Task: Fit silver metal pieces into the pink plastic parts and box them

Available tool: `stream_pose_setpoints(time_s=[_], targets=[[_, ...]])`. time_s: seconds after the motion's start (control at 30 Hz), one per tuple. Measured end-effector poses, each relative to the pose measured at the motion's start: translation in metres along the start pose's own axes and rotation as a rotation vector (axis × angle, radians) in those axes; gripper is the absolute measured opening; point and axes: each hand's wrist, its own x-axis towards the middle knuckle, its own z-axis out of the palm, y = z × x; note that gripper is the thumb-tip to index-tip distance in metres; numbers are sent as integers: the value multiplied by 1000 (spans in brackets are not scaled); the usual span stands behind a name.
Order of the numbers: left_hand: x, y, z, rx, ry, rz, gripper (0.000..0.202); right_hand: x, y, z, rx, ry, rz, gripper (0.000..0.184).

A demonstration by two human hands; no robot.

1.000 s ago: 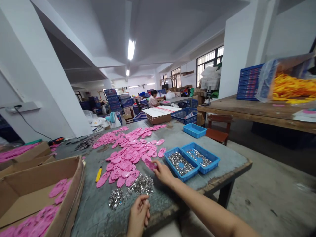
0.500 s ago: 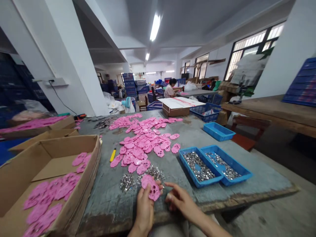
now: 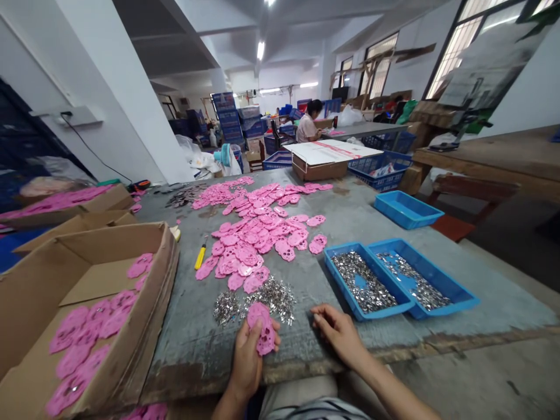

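Observation:
My left hand (image 3: 246, 356) grips a pink plastic piece (image 3: 263, 328) with holes in it, at the near edge of the grey table (image 3: 336, 221). My right hand (image 3: 339, 333) rests on the table to its right, fingers curled and pinched together; whether anything is in them I cannot make out. Just beyond both hands lies a loose heap of small silver metal parts (image 3: 266, 298). A wide spread of pink pieces (image 3: 258, 233) covers the table's middle.
Two blue trays of metal parts (image 3: 394, 280) sit right of my hands, an empty blue tray (image 3: 405, 209) beyond. A cardboard box with pink pieces (image 3: 83, 309) stands at left. A yellow knife (image 3: 200, 255) lies by the pile. A person (image 3: 310, 121) sits at a far table.
My right hand picked a pink piece from the pile and passed it to my left hand. Both hands drew back to the near edge. The camera tilted down and left.

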Motion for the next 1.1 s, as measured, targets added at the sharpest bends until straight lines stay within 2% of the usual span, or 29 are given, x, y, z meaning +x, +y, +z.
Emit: stream_pose_setpoints(time_s=[0.2, 0.27, 0.4, 0.5, 0.57, 0.8, 1.1], targets=[[-3, -2, -2, 63, -1, -21, 52, 3, 1, 0, -149, -32, -81, 23], [-4, -3, -3, 77, 13, -37, 57, 10, -9, 0, -284, -89, -144, 20], [-5, -5, -5, 101, 43, -42, 55, 26, -36, 2, -610, -236, -174, 31], [-6, -6, -6, 116, 42, -33, 52, 37, -49, 7, -819, -340, -155, 22], [-6, -6, -7, 122, 39, -27, 52, 41, -52, 10, -901, -364, -167, 16], [-9, -7, -10, 148, 81, -38, 52, 44, -47, 14, -960, -406, -202, 19], [-17, -11, -14, 162, 130, -13, 45, 40, -41, 10, -817, -379, -215, 15]])
